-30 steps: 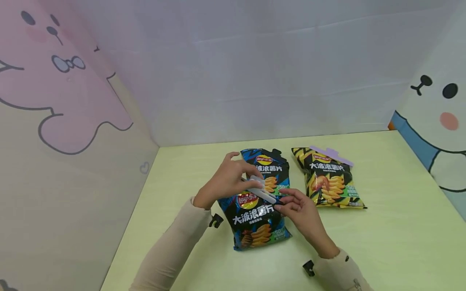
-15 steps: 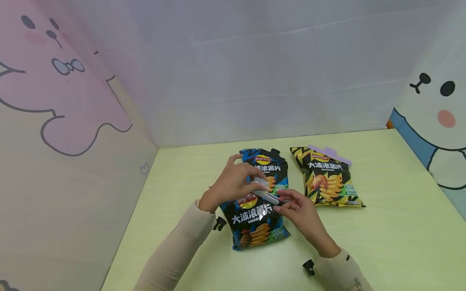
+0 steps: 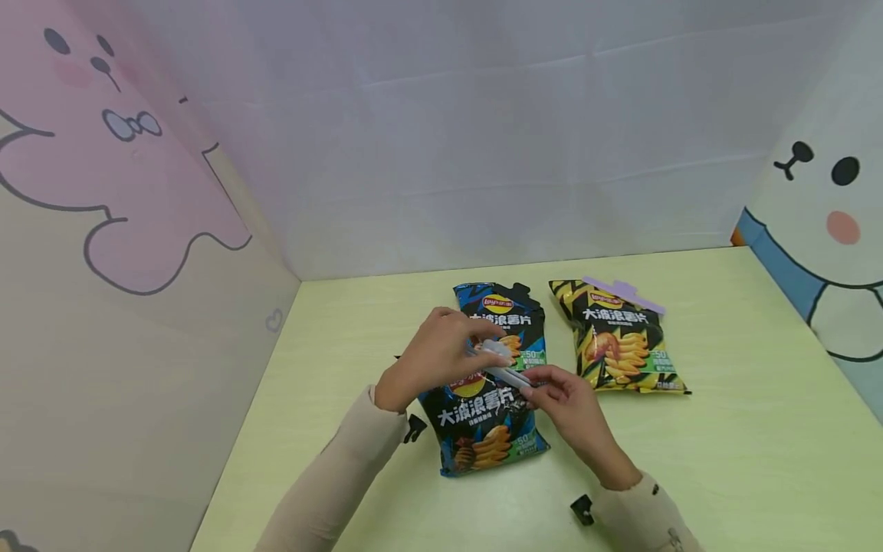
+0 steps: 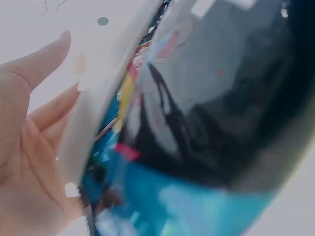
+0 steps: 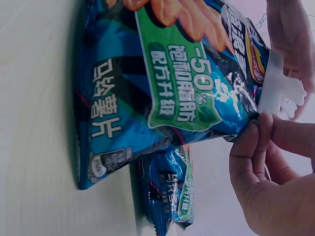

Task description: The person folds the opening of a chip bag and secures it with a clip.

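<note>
A blue-and-black chip bag (image 3: 483, 429) lies nearest on the table, its top edge raised between both hands. Along that edge runs a white bag clip (image 3: 509, 376). In the head view my left hand (image 3: 441, 353) pinches the clip between thumb and fingers from the left. My right hand (image 3: 569, 402) pinches the bag's top corner at the clip's right end, with thumb and index fingertip together. The right wrist view shows the clip (image 5: 273, 88) across the bag's top, with a wavy-edged tab. Motion blurs the clip and bag in the left wrist view.
Behind stands a second blue chip bag (image 3: 527, 337), partly covered, with a black clip (image 3: 519, 294) on its top. To the right lies a yellow chip bag (image 3: 621, 345) with a lilac clip (image 3: 624, 290). Fabric-covered walls bound the pale table (image 3: 745, 337) behind and at the sides.
The clip has shifted slightly right, and its long arms look closer together. My left hand has moved a little right and lower. My right fingertips have come to the clip's end.
</note>
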The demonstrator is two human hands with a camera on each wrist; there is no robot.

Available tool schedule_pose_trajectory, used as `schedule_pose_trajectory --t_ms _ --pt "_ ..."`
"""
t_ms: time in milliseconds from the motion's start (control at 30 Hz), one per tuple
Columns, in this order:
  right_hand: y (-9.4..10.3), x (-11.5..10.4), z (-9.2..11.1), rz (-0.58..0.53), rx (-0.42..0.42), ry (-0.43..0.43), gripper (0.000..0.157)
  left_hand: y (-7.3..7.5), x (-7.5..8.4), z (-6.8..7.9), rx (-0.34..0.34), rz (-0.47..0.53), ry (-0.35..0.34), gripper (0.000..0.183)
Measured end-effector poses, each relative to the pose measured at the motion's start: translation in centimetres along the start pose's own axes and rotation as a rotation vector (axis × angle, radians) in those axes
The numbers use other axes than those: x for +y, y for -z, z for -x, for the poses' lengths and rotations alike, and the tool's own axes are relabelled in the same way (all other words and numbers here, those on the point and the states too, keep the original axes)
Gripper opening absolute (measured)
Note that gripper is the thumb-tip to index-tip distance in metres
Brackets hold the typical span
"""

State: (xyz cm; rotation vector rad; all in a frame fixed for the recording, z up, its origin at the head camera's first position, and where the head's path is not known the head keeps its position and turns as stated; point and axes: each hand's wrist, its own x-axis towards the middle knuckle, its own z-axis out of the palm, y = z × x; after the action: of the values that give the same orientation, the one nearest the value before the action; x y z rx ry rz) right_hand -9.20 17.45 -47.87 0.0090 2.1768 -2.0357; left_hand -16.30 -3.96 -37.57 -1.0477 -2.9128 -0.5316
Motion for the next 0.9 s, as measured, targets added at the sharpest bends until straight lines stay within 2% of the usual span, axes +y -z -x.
schedule_pose_trajectory --t_ms 67,200,300,433,533,633,800,900 --pt "-0.2 0.1 -0.1 0.002 0.017 -0.005 0.024 0.3 -0.3 0.8 0.083 0.014 0.031 0.041" --pt "-0.4 0.3 -0.3 0.017 0.043 -0.01 0.022 0.6 -1.4 2.9 0.251 0.104 0.121 0.05" --pt "-0.5 0.4 -0.4 0.038 0.05 -0.003 0.022 0.2 -2.5 4.7 0.312 0.2 0.227 0.064" --pt "-0.6 0.4 -0.5 0.062 0.051 0.018 0.022 -1.0 -3.6 6.9 0.351 0.323 0.382 0.082" --pt "-0.6 0.3 -0.6 0.072 0.054 0.024 0.022 -2.2 -4.0 8.2 0.357 0.422 0.462 0.092" --pt "-0.6 0.3 -0.6 0.079 0.059 0.016 0.022 -3.6 -4.4 9.0 0.33 0.505 0.52 0.095" --pt "-0.6 0.2 -0.5 0.081 0.052 0.008 0.023 -6.2 -4.3 9.9 0.217 0.597 0.604 0.093" --pt "-0.7 0.2 -0.5 0.078 0.05 0.0 0.023 -7.7 -3.9 10.5 0.148 0.648 0.623 0.093"
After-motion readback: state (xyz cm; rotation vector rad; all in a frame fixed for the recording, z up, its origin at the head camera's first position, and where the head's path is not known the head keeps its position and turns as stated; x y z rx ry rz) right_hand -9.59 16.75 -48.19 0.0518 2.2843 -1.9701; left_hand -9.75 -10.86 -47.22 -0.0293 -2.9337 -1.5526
